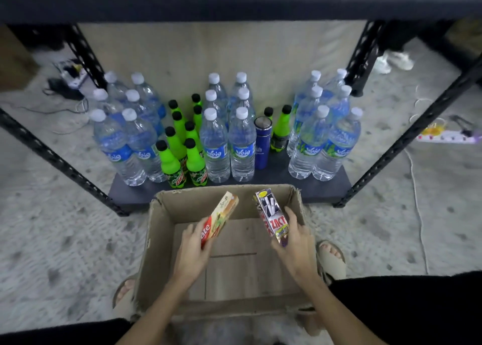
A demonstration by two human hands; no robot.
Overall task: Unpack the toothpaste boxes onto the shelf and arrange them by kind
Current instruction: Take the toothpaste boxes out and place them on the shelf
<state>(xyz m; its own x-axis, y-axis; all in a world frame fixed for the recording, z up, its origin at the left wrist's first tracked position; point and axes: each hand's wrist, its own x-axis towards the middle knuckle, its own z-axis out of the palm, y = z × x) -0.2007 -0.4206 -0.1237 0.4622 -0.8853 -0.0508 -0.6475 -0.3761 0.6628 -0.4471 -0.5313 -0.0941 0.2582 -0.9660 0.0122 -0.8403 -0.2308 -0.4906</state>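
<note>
Two toothpaste boxes are in view, one in each hand, and both are held above the open brown cardboard carton (156, 243) that stands on the floor in front of the shelf. The left hand (192, 250) grips the lower end of a long cream and green toothpaste box with a red end (221, 218); of the white letters on the red part only "ate" can be read, the rest is covered by the fingers. The right hand (294, 243) grips the lower end of a silver and red toothpaste box printed "ZACT" (271, 214), with the thumb on its right side. Both boxes are tilted, their top ends pointing away from the person. Inside the carton only the bare bottom shows.

Behind the carton, on the dark lowest shelf board (323, 188), stand clear plastic water bottles with white caps and blue labels (215, 149): I count about eighteen, in three groups. Between them stand bright green soda bottles with black caps (194, 162), about ten, some half hidden, and one dark blue metal flask (263, 146).

At each side of the carton a foot in a beige sandal (331, 258) shows; the left one is mostly hidden by the carton.
</note>
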